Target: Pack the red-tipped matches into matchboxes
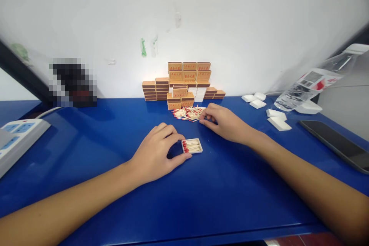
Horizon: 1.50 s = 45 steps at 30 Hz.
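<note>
My left hand (160, 150) rests on the blue table (115, 184), its thumb and fingers pinching the left end of a small white matchbox tray (192, 146) filled with red-tipped matches. My right hand (223, 121) lies further back, fingers curled at the right edge of a loose pile of matches (188, 113); whether it grips any match is hidden. Behind the pile stands a stack of tan matchboxes (184, 80) against the white wall.
Several empty white trays (275, 119) lie at the right, near a crumpled plastic bag (308, 84) and a dark phone (337, 142). A white power strip (15, 138) sits at the left edge. A pixelated dark object (72, 82) stands at the back left.
</note>
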Each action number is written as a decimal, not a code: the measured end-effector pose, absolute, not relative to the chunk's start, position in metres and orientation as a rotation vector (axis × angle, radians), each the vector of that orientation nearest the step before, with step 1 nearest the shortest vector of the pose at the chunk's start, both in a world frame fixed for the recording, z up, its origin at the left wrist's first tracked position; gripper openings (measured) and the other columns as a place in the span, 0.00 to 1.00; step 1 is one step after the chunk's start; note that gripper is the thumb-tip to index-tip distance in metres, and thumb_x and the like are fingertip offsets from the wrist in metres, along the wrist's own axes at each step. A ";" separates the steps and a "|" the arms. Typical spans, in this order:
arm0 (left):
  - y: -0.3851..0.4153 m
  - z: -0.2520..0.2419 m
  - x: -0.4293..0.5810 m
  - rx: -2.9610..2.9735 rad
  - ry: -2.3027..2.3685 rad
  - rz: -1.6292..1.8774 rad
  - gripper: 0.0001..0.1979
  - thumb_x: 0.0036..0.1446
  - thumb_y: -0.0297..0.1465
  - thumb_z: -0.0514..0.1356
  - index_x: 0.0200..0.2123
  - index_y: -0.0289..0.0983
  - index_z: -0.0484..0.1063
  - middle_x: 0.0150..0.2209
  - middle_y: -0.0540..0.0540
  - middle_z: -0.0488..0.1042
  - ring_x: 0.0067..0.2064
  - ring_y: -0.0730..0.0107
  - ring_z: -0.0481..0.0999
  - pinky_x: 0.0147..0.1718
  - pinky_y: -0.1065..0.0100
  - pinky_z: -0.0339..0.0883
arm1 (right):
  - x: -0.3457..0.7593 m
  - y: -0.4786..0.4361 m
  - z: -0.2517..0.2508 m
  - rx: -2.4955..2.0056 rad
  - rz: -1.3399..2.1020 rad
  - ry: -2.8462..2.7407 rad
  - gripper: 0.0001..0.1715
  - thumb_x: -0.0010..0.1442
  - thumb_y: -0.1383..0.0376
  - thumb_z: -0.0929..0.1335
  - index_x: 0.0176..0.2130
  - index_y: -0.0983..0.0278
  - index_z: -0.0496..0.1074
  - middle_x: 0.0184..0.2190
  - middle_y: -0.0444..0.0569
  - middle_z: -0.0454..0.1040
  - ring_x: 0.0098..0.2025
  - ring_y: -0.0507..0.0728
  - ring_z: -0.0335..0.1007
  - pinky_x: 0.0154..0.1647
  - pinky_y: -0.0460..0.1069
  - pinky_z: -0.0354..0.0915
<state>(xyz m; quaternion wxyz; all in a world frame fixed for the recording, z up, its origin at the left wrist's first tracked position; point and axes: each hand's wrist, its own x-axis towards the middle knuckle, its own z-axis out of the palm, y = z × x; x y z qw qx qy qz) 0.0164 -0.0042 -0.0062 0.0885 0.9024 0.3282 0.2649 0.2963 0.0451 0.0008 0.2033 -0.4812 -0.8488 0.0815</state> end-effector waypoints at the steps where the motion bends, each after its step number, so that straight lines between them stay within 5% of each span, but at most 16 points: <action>1: -0.004 -0.006 0.016 2.683 0.979 0.788 0.15 0.64 0.42 0.68 0.47 0.39 0.78 0.42 0.45 0.76 0.45 0.58 0.73 0.46 0.54 0.69 | 0.296 0.045 0.000 -1.333 0.225 -2.371 0.06 0.70 0.66 0.66 0.40 0.63 0.74 0.37 0.49 0.69 0.35 0.55 0.66 0.39 0.51 0.63; 19: -0.001 -0.007 0.015 2.685 0.977 0.805 0.18 0.64 0.45 0.68 0.48 0.38 0.78 0.42 0.44 0.77 0.44 0.58 0.72 0.46 0.54 0.69 | 0.296 0.045 0.003 -1.313 0.247 -2.432 0.09 0.71 0.65 0.63 0.40 0.64 0.71 0.39 0.51 0.67 0.38 0.57 0.65 0.40 0.51 0.61; 32: -0.002 -0.007 0.015 2.674 1.018 0.803 0.17 0.64 0.45 0.68 0.47 0.39 0.79 0.42 0.44 0.77 0.44 0.57 0.73 0.45 0.54 0.69 | 0.262 -0.009 0.031 -1.140 0.589 -2.577 0.11 0.75 0.61 0.63 0.43 0.62 0.72 0.45 0.52 0.73 0.42 0.57 0.70 0.44 0.53 0.65; 45: -0.001 -0.008 0.015 2.680 1.016 0.813 0.16 0.64 0.44 0.68 0.47 0.39 0.79 0.42 0.44 0.77 0.44 0.57 0.73 0.45 0.54 0.69 | 0.266 -0.010 0.034 -1.153 0.586 -2.629 0.10 0.73 0.63 0.64 0.40 0.62 0.73 0.40 0.50 0.72 0.38 0.56 0.70 0.41 0.52 0.65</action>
